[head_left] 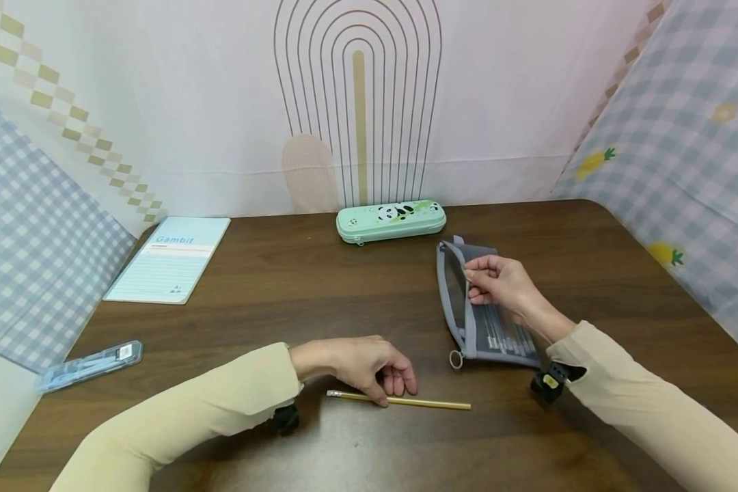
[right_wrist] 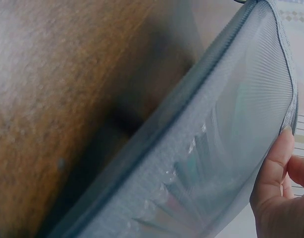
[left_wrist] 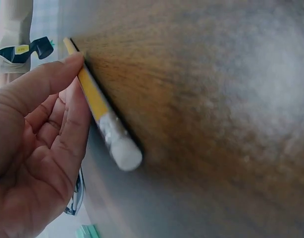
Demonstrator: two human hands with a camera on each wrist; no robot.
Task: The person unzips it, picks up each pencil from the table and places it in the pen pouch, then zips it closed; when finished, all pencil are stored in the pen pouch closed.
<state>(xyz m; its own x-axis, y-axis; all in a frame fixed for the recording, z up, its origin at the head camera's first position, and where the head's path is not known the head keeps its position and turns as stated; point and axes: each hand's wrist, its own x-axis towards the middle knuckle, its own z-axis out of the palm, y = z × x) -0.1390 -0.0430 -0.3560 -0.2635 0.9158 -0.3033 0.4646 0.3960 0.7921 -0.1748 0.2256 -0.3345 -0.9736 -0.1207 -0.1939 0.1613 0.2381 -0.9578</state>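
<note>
A yellow pencil [head_left: 430,403] with a white eraser end lies level at the table's front middle. My left hand [head_left: 367,365] pinches it between thumb and fingers, nearer the eraser end, which points left. In the left wrist view the thumb presses on the pencil's side [left_wrist: 95,96]. To the right, a grey mesh zip pouch [head_left: 478,342] is unzipped, its mouth gaping to the left. My right hand [head_left: 506,283] pinches the rim of that mouth with thumb and fingertips. Several slim pencil-like items with silvery ends [head_left: 503,342] show through the mesh.
A mint-green panda pencil case [head_left: 390,222] rests at the back of the brown table [head_left: 270,287]. At the back left lies a pale blue notebook [head_left: 169,260], with a flat clear-blue packet [head_left: 92,365] nearer me at the left edge. Cloth hangs behind and on both sides.
</note>
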